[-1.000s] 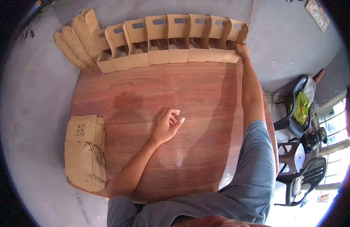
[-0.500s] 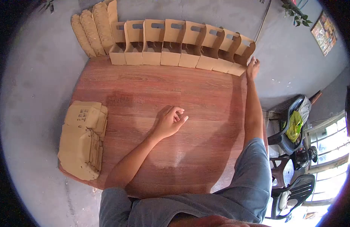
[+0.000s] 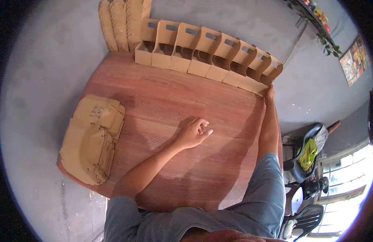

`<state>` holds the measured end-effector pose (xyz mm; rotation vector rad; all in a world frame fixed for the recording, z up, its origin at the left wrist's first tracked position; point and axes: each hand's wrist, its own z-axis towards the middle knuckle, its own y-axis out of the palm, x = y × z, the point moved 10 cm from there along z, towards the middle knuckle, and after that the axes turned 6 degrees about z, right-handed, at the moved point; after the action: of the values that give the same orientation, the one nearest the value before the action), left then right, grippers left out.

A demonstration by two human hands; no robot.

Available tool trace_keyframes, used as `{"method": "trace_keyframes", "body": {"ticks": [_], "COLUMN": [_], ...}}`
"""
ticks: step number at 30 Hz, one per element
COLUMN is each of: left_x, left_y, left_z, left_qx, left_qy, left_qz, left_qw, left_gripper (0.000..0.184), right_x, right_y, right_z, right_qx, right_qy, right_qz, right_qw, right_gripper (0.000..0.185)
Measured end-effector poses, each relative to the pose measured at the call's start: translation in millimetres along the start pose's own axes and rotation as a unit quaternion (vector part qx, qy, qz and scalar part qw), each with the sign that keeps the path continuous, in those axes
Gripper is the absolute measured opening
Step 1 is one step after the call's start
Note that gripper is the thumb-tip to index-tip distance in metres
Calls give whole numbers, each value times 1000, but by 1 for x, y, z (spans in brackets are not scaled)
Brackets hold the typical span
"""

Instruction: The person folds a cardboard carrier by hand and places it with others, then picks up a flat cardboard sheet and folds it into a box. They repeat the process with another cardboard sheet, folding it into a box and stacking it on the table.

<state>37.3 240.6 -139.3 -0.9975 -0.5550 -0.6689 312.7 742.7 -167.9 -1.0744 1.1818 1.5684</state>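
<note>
The right hand [image 3: 270, 97] is against the end box [image 3: 257, 87] in a row of cardboard boxes [image 3: 198, 67] along the far edge of the surface [image 3: 162, 101]; whether it grips, I cannot tell; the left hand [image 3: 195, 134] is empty, loosely curled; flattened cardboard [image 3: 81, 139] lies stacked at left.

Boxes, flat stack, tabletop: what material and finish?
Boxes: likely cardboard, matte brown; thin folded walls, cut-out handle slots.
Flat stack: probably similar board, matte; layered edges, dark print on top.
Tabletop: wood or wood-look laminate, can't tell which; reddish-brown, perhaps slight sheen; grain and plank lines show.
</note>
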Motion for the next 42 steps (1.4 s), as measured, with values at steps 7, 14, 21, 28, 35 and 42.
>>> {"method": "trace_keyframes", "body": {"ticks": [7, 14, 21, 28, 35, 42], "left_x": [3, 1, -4, -9, -9, 52], "left_y": [-2, -2, -4, -5, -2, -53], "left_z": [1, 2, -1, -2, -4, -8], "left_qx": [25, 25, 36, 34, -10, -156], "left_qy": [13, -8, -14, -17, -21, -5], "left_qz": [11, -4, -35, -4, 14, -16], "left_qw": [1000, 1000, 999, 999, 1000, 988], "left_gripper": [33, 34, 36, 37, 40, 55], "right_x": [3, -6, -23, -8, -17, -41], "right_y": [-6, 25, 24, -4, -28, 19], "right_z": [-1, -17, -38, -52, -142, -301], "right_qx": [120, 6, -24, -71, -46, -202], "right_qy": [-2, -13, -4, 35, -69, -33], "right_qz": [-70, 21, -92, -22, -386, -420], "right_qw": [990, 1000, 995, 997, 919, 884], "right_gripper": [65, 67, 74, 72, 71, 69]}}
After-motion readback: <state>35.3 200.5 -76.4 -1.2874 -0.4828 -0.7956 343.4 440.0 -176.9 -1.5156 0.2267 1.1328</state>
